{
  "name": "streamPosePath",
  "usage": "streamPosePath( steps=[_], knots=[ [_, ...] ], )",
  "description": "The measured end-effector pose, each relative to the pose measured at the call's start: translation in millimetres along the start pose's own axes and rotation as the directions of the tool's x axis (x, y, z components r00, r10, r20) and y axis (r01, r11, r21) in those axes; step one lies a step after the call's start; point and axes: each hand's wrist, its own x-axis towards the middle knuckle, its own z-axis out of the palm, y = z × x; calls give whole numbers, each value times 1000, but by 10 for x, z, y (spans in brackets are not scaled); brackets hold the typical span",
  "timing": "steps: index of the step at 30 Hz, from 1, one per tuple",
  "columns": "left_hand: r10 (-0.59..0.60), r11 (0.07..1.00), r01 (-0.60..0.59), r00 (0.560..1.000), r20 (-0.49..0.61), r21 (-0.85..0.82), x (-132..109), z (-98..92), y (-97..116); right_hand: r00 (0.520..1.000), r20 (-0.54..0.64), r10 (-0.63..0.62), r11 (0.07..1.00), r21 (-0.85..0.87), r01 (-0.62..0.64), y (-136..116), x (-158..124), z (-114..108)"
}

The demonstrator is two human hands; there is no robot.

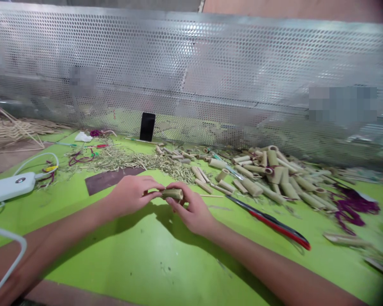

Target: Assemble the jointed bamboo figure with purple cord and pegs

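A short piece of hollow bamboo tube (174,194) is held between my two hands above the green tabletop, its open end facing right. The fingertips of my left hand (131,194) pinch its left end. My right hand (194,209) grips it with thumb below and fingers above, near the open end. Part of the tube's left end is hidden by the fingertips. To the right of my right hand lies a long bladed tool with a red and black handle (274,225). A dark brown flat sheet (107,180) lies just behind my left hand.
Bamboo tubes (284,178) are heaped at the right, beside purple cord (354,208). Shavings (140,161) spread along the back. A black phone (147,126) leans near the perforated metal screen (191,76). A white device (11,187) with cables sits left, near thin sticks (9,127).
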Motion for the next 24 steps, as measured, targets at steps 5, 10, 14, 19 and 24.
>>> streamPosePath(
  steps=[5,10,14,19,24],
  knots=[
    [57,998,-57,998,-40,0,-6,14,-79,1000,0,4,1000,3,-4,-18,11,1],
    [207,949,-185,976,-63,254,-34,48,-38,994,26,106,988,108,-109,-34,22,15],
    [228,911,-203,973,-28,359,-39,65,23,992,40,122,985,121,-126,-31,26,18],
    [285,873,-263,959,11,411,-21,57,60,990,71,122,982,135,-130,-55,30,14],
    [305,876,-267,952,-33,402,10,53,6,990,75,123,979,155,-133,-80,65,17]
  ],
)
